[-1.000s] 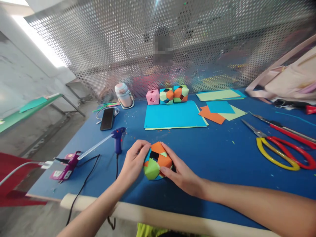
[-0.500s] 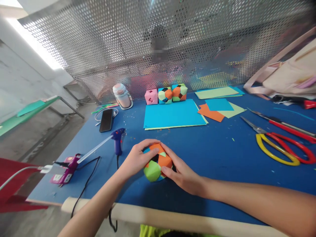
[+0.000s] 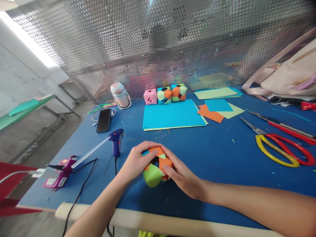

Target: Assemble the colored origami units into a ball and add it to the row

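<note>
Orange-and-green paper ball (image 3: 154,173) is showing on your side of blue sheet (image 3: 170,113). Left hand (image 3: 138,160) and right hand (image 3: 184,179) are clasping it, grip closed round both flanks. By pressing too hard, you'd be risking crushed folds; by squeezing unevenly, popped joints.

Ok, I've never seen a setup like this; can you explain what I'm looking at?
There's no machine here, just a person's two bare hands. One head-worn camera takes every picture, looking forward and down. The left hand and right hand hold a folded paper ball between them. On the blue table, a glue gun, phone and bottle sit to the left, scissors to the right, and a blue sheet and three paper cubes beyond the hands.
</note>
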Demonstrator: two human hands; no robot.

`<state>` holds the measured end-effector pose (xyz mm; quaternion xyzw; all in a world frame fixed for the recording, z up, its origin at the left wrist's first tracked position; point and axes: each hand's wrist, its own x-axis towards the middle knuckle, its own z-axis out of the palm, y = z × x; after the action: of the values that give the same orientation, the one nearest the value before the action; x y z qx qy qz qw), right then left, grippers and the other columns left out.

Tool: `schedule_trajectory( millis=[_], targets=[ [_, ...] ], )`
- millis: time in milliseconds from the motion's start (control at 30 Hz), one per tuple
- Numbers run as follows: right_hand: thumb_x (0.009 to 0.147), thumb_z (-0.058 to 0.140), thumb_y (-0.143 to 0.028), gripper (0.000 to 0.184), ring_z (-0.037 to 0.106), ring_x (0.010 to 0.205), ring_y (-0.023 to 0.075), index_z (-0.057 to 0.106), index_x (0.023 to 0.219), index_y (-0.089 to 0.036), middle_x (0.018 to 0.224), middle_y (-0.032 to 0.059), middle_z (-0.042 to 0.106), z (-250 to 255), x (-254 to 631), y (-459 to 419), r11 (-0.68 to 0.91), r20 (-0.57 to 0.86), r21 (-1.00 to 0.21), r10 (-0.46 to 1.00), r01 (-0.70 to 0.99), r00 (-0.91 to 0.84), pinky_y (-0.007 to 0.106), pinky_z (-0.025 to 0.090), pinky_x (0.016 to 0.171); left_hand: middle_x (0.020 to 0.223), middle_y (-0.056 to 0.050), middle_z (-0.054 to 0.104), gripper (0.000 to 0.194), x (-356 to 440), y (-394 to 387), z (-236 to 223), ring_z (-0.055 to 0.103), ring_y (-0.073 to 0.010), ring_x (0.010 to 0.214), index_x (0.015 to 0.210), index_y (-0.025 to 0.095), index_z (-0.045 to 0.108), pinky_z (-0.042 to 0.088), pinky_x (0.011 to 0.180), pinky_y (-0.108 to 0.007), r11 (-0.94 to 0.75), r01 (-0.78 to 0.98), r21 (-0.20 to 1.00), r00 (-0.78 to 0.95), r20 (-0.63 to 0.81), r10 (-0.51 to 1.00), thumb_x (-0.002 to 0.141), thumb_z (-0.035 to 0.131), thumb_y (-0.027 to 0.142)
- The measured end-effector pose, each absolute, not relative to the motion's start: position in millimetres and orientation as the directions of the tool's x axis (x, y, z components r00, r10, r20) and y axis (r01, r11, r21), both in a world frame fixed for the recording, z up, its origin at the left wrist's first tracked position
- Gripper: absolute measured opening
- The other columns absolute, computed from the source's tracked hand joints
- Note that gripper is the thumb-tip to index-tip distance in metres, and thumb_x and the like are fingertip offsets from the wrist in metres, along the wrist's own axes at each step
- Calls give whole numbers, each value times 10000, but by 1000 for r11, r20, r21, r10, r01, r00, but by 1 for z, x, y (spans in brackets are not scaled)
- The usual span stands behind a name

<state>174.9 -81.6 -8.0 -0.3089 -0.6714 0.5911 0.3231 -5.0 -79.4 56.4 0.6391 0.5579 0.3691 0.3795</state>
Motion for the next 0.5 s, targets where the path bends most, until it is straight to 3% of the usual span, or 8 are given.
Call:
schedule_trajectory(
  millis=[500],
  targets=[
    [950,428,-464,674,164,1465,248,162,1528,-244,1590,63,207,-7,174,-81,168,112,-985,788,37,-605,518,121,1189,977,-36,725,203,0,-80,56,649,-207,951,941,208,721,491,875,-319,-35,479,877,7,36,999,754,662,256]
  ],
)
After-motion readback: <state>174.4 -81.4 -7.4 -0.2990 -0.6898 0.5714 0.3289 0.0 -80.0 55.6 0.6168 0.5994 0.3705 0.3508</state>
